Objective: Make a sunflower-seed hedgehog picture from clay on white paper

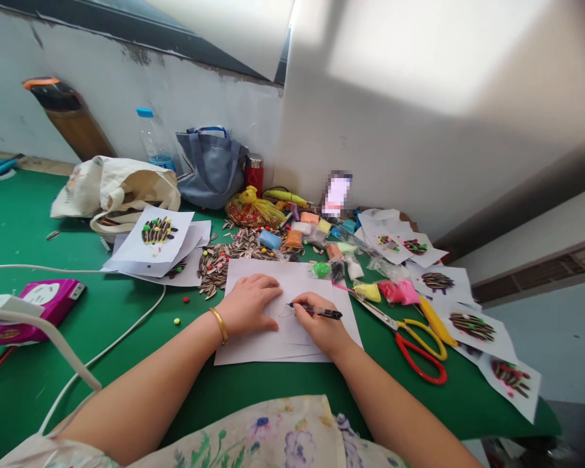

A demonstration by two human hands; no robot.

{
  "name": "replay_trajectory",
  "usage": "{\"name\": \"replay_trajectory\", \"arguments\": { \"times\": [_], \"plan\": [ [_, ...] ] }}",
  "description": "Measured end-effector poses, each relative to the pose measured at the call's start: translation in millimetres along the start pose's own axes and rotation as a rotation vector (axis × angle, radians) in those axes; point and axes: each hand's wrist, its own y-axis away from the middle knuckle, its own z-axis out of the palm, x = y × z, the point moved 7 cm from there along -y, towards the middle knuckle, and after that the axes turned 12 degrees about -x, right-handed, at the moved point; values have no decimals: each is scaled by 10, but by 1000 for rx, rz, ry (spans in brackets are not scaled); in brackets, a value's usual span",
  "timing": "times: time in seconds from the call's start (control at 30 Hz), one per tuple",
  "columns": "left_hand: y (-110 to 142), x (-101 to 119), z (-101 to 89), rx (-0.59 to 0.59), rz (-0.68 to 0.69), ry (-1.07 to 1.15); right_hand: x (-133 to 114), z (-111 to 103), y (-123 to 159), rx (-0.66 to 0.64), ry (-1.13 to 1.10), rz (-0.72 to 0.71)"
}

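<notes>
White sheets of paper (244, 348) lie stacked on the green table in front of me. My right hand (320, 325) is closed around a black pen (325, 312), its tip at a small curved line drawn on the top sheet. My left hand (251, 302) rests flat on the left part of the paper, fingers spread, with a gold bangle at the wrist. Just beyond the paper lies a heap of striped sunflower seeds (219, 260). Bagged lumps of coloured clay (294, 239) are scattered beside it.
Scissors (409, 335) with red and yellow handles lie right of the paper, by a yellow cutter (436, 320). Seed-decorated sheets (502, 331) line the right edge; more (173, 227) are stacked left. Cloth bags (212, 166), a bottle (155, 143), a magenta box (34, 312) and white cables stand around.
</notes>
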Motion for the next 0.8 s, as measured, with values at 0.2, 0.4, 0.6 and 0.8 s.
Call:
{"name": "replay_trajectory", "arguments": {
  "times": [0.2,0.4,0.6,0.8],
  "plan": [
    [3,2,-3,-1,1,2,-5,22,-12,-19,47,1],
    [-1,-1,-2,2,-2,9,-2,19,-19,-10,46,-4],
    [-1,7,-5,-6,-9,10,13,-26,-29,33,38,-14],
    [5,15,-14,-6,-4,3,43,-137,-37,89,58,18]
  ]
}}
